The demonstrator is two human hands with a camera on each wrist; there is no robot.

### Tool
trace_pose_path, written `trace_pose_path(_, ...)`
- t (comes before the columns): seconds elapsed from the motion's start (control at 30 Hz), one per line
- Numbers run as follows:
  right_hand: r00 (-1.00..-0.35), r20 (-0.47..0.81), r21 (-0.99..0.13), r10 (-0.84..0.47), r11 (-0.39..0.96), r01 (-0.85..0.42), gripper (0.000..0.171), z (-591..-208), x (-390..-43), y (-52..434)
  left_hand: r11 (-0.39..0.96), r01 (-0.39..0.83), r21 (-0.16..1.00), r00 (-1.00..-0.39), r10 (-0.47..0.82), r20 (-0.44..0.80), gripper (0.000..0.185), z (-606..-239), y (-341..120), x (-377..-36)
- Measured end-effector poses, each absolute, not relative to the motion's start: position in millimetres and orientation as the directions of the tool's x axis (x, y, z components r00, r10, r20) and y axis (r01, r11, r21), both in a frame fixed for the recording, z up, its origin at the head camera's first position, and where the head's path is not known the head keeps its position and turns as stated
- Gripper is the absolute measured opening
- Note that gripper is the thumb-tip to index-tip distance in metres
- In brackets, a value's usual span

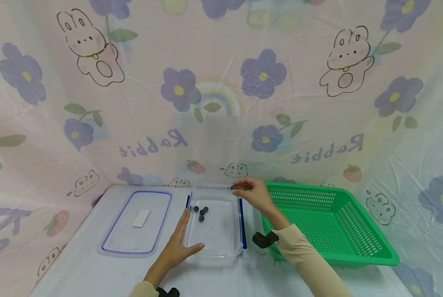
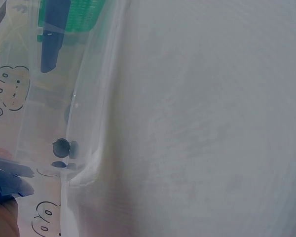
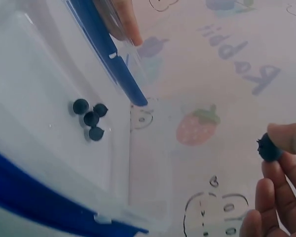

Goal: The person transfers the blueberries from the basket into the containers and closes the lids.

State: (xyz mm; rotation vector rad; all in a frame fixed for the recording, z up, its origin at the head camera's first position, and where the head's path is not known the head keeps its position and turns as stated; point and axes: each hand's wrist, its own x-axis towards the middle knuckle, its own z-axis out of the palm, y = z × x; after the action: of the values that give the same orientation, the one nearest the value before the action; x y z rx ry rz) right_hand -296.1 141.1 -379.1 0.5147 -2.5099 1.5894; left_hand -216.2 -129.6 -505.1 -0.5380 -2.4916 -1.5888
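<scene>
My right hand (image 1: 256, 196) pinches one blueberry (image 3: 269, 148) between thumb and fingertips, above the far right corner of the clear plastic box (image 1: 221, 241). Several more blueberries (image 3: 91, 119) lie clustered on the box floor, toward its far left in the head view. At the box's left side is my left hand (image 1: 176, 247), fingers straight along the blue side latch (image 1: 188, 201) and thumb spread out over the near left corner. Only a fingertip (image 2: 4, 217) of that hand shows in the left wrist view, against the blue latch.
Right of the box stands a green perforated basket (image 1: 373, 255), partly behind my right forearm. To the left lies a clear lid (image 1: 124, 231) with a blue seal and a white label (image 1: 141, 218). A printed curtain (image 1: 217, 136) hangs behind the white table.
</scene>
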Motion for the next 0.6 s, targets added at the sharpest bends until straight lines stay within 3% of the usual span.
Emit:
trace_pose_path(0.43,-0.921,0.275,-0.877,-0.277,0.321,-0.358,0.028,-381.9,-304.7,110.0,0.378,0.343,0.860,-0.936,0.217,0.278,0.106,-503.0,-129.6,-215.5)
trace_pose_path(0.6,-0.936,0.260,-0.896,-0.235,0.302,-0.325,0.023,-388.6,-312.7,97.7,0.380,0.339,0.861,-0.937,0.216,0.274,0.106,-503.3,-129.6,-215.8)
